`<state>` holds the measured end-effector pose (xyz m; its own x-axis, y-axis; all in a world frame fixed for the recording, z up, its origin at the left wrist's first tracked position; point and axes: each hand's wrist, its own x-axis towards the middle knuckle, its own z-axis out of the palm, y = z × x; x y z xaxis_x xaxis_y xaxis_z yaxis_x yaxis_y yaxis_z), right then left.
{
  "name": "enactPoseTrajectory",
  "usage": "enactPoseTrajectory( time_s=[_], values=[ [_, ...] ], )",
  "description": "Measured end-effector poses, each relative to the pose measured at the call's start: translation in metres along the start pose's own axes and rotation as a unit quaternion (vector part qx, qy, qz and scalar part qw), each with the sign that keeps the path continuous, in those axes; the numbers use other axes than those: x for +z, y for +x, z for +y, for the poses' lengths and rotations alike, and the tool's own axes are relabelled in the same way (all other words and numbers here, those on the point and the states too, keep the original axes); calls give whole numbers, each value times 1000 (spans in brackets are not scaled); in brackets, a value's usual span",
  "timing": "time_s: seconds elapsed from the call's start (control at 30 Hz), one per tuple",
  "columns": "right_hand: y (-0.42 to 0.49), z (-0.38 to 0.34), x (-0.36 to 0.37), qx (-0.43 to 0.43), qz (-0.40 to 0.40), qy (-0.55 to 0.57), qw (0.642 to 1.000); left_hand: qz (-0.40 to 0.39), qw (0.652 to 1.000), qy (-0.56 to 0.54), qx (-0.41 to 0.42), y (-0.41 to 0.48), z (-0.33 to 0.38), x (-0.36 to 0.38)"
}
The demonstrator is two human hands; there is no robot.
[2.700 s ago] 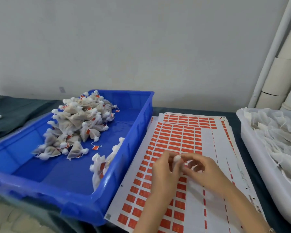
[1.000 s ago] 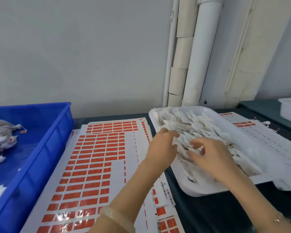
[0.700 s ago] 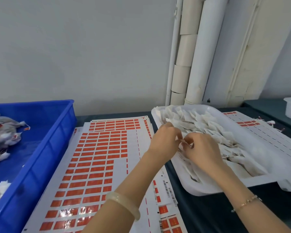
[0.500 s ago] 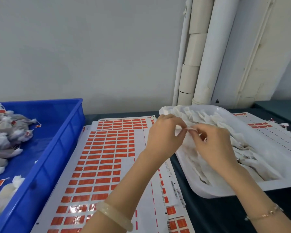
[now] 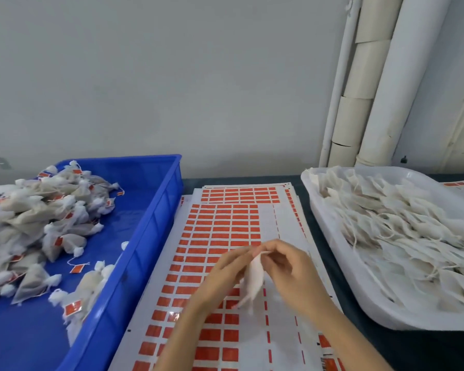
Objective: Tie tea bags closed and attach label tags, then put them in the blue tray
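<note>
Both hands hold one white tea bag (image 5: pixel 253 282) above the sheet of orange label stickers (image 5: pixel 220 236). My left hand (image 5: pixel 223 277) grips the bag from the left. My right hand (image 5: pixel 287 269) pinches its top end from the right. The bag hangs down between them, blurred. The blue tray (image 5: pixel 150 236) at the left holds a pile of tied tea bags (image 5: pixel 38 223) with orange tags. The white tray (image 5: pixel 386 314) at the right holds several untied white bags (image 5: pixel 402 236).
Stacked label sheets cover the dark table (image 5: pixel 413 349) between the two trays. Another sticker sheet (image 5: pixel 461 186) lies behind the white tray. White pipes (image 5: pixel 381 89) run up the wall at the back right.
Both hands picked one bag out of the white tray and carried it left, over the sticker sheet. The view swung left, so the blue tray shows more.
</note>
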<state>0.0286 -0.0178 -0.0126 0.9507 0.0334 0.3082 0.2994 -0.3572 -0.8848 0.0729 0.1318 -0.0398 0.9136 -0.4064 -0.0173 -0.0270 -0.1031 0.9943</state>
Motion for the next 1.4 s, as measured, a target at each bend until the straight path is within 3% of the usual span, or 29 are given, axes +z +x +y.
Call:
enactPoseTrajectory(
  time_s=[0.1, 0.23, 0.33, 0.57, 0.73, 0.87, 1.1, 1.27, 1.4],
  values=[
    [13, 20, 16, 35, -5, 62, 997, 76, 991, -52, -100, 4, -16, -4],
    [24, 40, 24, 55, 17, 132, 990, 114, 991, 61, 17, 4, -23, -8],
    [25, 46, 28, 92, 40, 168, 981, 189, 975, 100, 52, 5, -27, -5],
    [30, 56, 23, 92, 77, 172, 978, 281, 955, 55, 80, 11, -31, -8],
    [28, 59, 28, 75, 71, 120, 987, 269, 959, 16, 85, 11, -31, -8],
    [26, 58, 32, 63, 32, 115, 991, 231, 968, 47, 87, 11, -30, -4],
    [28, 62, 29, 55, 68, 117, 989, 227, 972, 0, 53, 11, -32, -6],
    [26, 62, 30, 39, 61, 107, 992, 222, 965, 50, 128, 11, -33, -3],
    [25, 61, 34, 24, 64, 87, 994, 233, 963, 33, 133, 12, -33, -1]
  ],
)
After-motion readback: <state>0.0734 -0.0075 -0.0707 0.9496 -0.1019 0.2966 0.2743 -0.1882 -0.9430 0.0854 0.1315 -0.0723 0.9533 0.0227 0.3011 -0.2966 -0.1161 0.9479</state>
